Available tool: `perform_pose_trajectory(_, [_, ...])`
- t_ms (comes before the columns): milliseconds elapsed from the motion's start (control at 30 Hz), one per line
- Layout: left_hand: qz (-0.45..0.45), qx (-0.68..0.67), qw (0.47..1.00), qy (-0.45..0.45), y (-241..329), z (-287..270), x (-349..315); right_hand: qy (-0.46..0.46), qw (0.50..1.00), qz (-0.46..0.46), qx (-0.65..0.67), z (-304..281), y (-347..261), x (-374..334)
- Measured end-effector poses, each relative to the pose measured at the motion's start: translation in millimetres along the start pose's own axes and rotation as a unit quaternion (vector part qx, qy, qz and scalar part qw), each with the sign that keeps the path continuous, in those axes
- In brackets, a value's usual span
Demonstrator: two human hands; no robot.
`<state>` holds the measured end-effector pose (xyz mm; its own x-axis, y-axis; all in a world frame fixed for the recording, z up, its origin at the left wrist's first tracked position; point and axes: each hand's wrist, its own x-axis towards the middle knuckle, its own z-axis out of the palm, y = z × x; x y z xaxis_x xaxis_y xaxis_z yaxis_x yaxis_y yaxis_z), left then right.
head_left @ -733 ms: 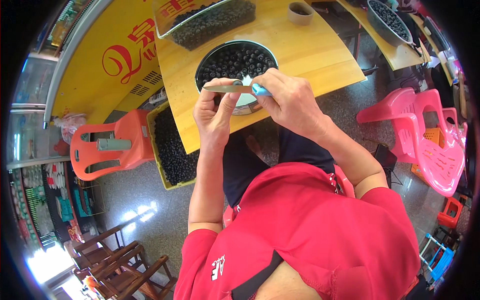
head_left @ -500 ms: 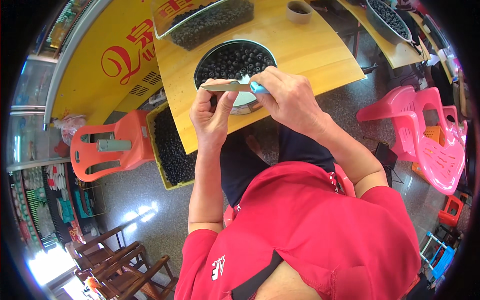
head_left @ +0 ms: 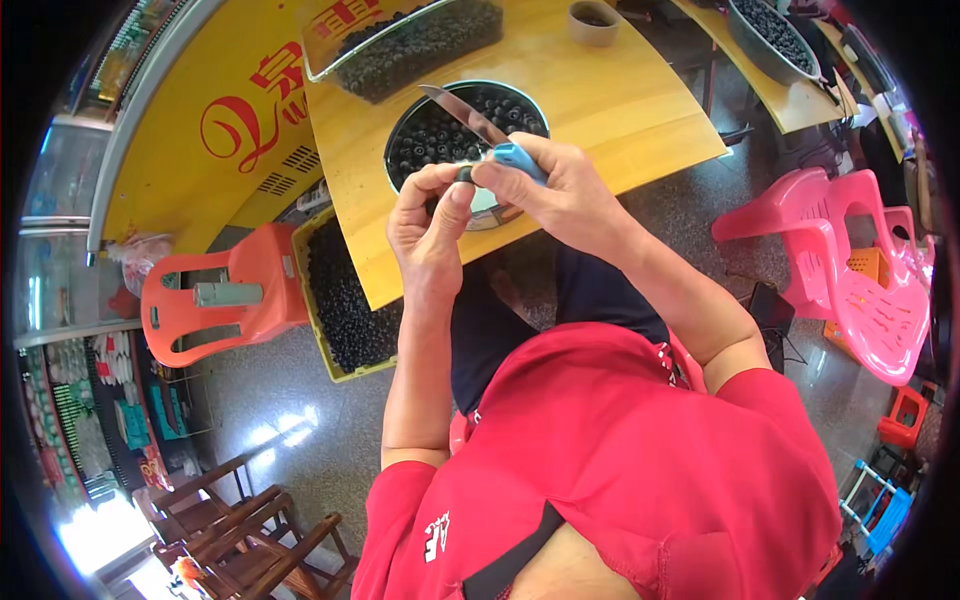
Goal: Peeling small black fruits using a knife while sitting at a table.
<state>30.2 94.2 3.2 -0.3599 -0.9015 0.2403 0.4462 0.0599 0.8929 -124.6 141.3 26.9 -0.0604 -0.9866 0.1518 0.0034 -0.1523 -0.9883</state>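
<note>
Head view, and nearest to it a red shirt is filling the lower part while the person is sitting at a wooden table. Both elbows are bending so the hands are meeting in front of the chest: the left forearm is running nearly straight ahead, the right one is slanting inward from the side.

The left hand is pinching a small dark round piece between thumb and fingertips, its gap closed down to the width of the piece. The right hand is curling its fingers around the blue handle of a knife, whose blade is pointing away and to the left, clear of the left fingers; I'm guessing that is freeing the right thumb, whose tip is lying right beside the piece. Whether it is touching, I cannot tell.

The piece is hanging over the near side of a round bowl of dark fruits, which is probably sitting there to stay within short reach.

Left of the legs, a yellow crate is holding more dark fruit. Farther on, a clear tub is standing beyond the bowl, and pink chairs are waiting off to the right.
</note>
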Motion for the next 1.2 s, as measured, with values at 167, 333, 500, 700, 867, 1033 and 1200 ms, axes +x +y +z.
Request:
perform_pose_trajectory(167, [-0.01, -0.013, 1.0, -0.006, -0.7, -3.8, -2.7, -0.017, 0.999, -0.027, 0.038, 4.1, 6.2, 1.7])
perform_pose_trajectory(333, [-0.018, -0.009, 1.0, -0.011, 6.3, -11.7, -11.4, -0.076, 0.989, 0.048, 0.114, 10.0, -1.9, 2.1])
perform_pose_trajectory(500, [-0.06, -0.096, 0.994, 0.005, 4.9, -19.1, -20.3, -0.036, 0.999, -0.015, 0.008, 22.9, 6.2, -0.5])
perform_pose_trajectory(700, [-0.019, -0.169, 0.985, 0.038, 5.4, -25.2, -22.6, 0.002, 0.925, -0.254, -0.282, 32.3, 0.6, 2.8])
perform_pose_trajectory(867, [-0.002, -0.164, 0.986, 0.031, 8.9, -21.4, -17.8, 0.021, 0.893, -0.293, -0.34, 30.8, 0.9, 5.5])
perform_pose_trajectory(1033, [-0.005, -0.166, 0.986, 0.031, 9.1, -20.7, -16.9, 0.024, 0.882, -0.291, -0.369, 29.0, 0.3, 5.5])
perform_pose_trajectory(1200, [0.003, -0.187, 0.982, 0.021, 6.0, -25.2, -17.5, 0.029, 0.868, -0.294, -0.4, 32.4, -0.3, 6.2])
